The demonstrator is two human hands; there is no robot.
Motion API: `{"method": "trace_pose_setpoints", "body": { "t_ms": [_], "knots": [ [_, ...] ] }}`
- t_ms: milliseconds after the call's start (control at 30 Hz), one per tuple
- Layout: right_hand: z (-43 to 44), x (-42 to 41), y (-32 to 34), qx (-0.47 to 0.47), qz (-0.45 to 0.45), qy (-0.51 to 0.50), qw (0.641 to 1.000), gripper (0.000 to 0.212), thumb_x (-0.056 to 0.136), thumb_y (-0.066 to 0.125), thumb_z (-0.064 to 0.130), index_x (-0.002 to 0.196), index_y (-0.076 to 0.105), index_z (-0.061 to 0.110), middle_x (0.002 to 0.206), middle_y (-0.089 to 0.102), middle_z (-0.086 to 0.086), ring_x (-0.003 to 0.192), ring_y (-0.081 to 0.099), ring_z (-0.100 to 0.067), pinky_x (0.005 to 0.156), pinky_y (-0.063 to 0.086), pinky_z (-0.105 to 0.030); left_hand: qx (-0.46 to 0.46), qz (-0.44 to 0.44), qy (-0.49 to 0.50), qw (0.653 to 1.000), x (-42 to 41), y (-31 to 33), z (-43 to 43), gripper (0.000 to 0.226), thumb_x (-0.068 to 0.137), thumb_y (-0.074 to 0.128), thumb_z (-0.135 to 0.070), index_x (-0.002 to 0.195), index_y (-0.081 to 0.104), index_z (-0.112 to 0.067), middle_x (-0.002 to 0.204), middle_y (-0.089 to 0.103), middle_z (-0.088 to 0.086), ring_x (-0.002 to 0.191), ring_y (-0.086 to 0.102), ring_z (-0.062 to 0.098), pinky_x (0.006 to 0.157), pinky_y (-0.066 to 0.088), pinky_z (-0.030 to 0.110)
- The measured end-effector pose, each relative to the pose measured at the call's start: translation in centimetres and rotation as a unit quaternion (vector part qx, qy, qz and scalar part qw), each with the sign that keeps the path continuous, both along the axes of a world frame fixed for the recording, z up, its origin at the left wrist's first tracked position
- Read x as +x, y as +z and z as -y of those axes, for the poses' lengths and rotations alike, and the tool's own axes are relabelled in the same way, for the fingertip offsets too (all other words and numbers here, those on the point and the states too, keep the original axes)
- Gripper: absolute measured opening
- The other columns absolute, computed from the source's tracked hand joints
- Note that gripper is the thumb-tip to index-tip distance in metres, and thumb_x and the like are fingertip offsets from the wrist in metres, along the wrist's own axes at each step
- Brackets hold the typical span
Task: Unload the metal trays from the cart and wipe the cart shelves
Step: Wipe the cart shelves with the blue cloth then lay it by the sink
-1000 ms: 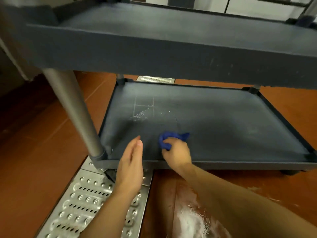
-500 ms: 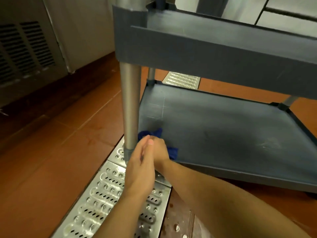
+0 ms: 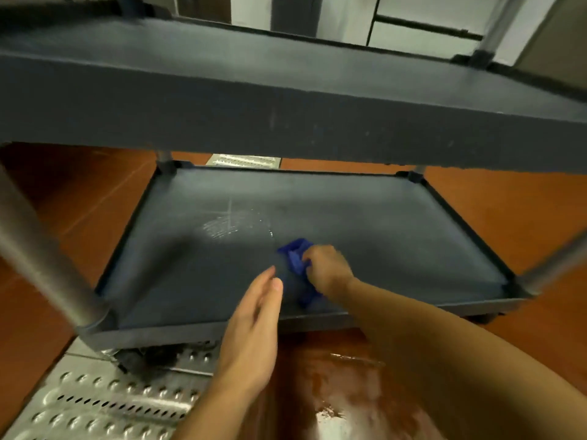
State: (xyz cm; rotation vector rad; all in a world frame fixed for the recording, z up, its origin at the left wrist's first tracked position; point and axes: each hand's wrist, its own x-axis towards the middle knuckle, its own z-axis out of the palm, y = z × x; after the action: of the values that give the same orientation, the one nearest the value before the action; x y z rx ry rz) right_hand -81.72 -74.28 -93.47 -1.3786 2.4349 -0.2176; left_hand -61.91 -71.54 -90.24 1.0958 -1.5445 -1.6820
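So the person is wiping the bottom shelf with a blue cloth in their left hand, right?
Wrong hand: the head view shows the right hand gripping the blue cloth on the bottom shelf; the left hand holds nothing.

This looks like a commercial kitchen. A grey plastic utility cart [image 3: 286, 122] stands on red-brown floor tiles [image 3: 79, 198]. A perforated steel drain grate [image 3: 95, 404] runs under the cart's near-left corner, a wet patch [image 3: 333, 420] shines just in front, and pale panelled units [image 3: 413, 14] stand beyond.
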Motion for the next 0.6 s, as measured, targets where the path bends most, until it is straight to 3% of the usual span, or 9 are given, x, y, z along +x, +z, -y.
{"method": "trace_pose_setpoints", "body": {
  "t_ms": [167,367,500,600],
  "knots": [
    [-9.2,-12.9,-0.3,0.022,-0.047,-0.107,0.993,0.024,0.092,0.048,0.005,0.107,0.066,0.012,0.109,0.066,-0.014,0.093,0.062,-0.033,0.070,0.047,-0.035,0.004,0.007,-0.078,0.997,-7.1,-1.2,-4.5,0.051,0.071,0.041,-0.066,0.118,0.054,-0.051,0.114,0.053,-0.034,0.102,0.044,-0.029,0.101,0.039,0.022],
    [-15.9,-21.3,-0.4,-0.016,-0.066,-0.201,0.977,0.035,0.092,0.045,-0.003,0.115,0.065,0.013,0.109,0.065,-0.015,0.088,0.063,-0.033,0.074,0.054,-0.042,-0.029,0.025,-0.115,0.993,-11.7,-2.4,-6.1,0.055,0.069,0.040,-0.067,0.121,0.052,-0.052,0.121,0.053,-0.031,0.109,0.045,-0.024,0.092,0.038,0.013],
    [-18.0,-23.0,-0.4,-0.029,-0.064,-0.247,0.966,0.027,0.092,0.045,-0.001,0.106,0.067,0.009,0.101,0.066,-0.016,0.085,0.062,-0.033,0.071,0.053,-0.041,-0.061,0.015,-0.091,0.994,-12.3,-2.3,-5.3,0.059,0.072,0.041,-0.062,0.126,0.053,-0.043,0.131,0.055,-0.021,0.120,0.046,-0.011,0.108,0.037,0.031],
    [-17.6,-22.3,-0.6,-0.059,-0.040,-0.307,0.949,0.024,0.092,0.047,0.001,0.105,0.066,0.007,0.104,0.064,-0.017,0.088,0.063,-0.033,0.078,0.055,-0.046,-0.079,0.018,-0.063,0.995,-12.2,-2.1,-4.0,0.054,0.077,0.039,-0.061,0.126,0.052,-0.043,0.131,0.053,-0.022,0.126,0.046,-0.001,0.111,0.035,0.037]
  ]
}}
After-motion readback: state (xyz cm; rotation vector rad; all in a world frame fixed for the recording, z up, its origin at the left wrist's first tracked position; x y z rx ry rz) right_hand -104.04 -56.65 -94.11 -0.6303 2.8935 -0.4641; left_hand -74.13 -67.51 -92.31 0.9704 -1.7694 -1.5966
